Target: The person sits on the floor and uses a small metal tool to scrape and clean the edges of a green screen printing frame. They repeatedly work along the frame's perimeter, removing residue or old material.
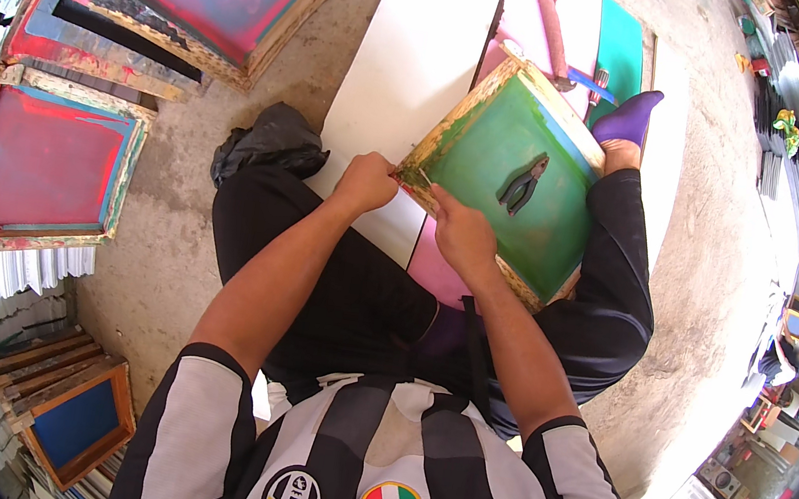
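A wooden screen-printing frame (520, 63) with green mesh (477, 159) lies tilted across my lap, over pale boards. My left hand (366, 183) is closed at the frame's left corner, its fingertips pinching the edge there. Close by, my right hand (464, 233) is curled over the lower left rail, its index finger pointing to the same corner. Something thin and pale shows at that fingertip, too small to name. Dark-handled pliers (523, 183) rest on the mesh.
Beyond the frame lie a hammer (551, 37) and a small screwdriver-like tool (600, 82) near my purple-socked foot (629, 113). A black plastic bag (270, 147) sits by my left knee. Painted frames (57, 166) and stacked white sheets (54, 267) stand at left.
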Tool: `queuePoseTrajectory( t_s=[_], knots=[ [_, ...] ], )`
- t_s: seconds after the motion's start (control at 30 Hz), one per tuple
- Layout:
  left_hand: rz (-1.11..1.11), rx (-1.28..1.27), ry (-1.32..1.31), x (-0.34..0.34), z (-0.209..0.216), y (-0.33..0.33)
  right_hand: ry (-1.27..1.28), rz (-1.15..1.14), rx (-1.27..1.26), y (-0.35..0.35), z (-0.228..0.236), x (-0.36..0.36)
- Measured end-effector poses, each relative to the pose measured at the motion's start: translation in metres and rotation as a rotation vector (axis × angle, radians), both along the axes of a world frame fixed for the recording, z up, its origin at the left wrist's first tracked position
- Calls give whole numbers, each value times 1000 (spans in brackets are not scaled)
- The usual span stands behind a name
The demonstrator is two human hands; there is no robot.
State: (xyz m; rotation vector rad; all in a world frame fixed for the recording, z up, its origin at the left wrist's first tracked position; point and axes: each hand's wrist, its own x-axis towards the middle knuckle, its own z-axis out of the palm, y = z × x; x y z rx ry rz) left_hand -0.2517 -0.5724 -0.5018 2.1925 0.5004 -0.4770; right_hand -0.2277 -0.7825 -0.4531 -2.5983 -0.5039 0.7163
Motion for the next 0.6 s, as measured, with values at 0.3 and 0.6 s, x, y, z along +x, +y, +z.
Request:
queuePoseTrajectory(
  t_s=[0.3,0.6],
  knots=[
    [-122,91,-24,3,-5,0,-57,42,124,-5,-35,0],
    [-2,-3,-58,-2,-8,0,-100,28,127,-18,-26,1]
  ],
)
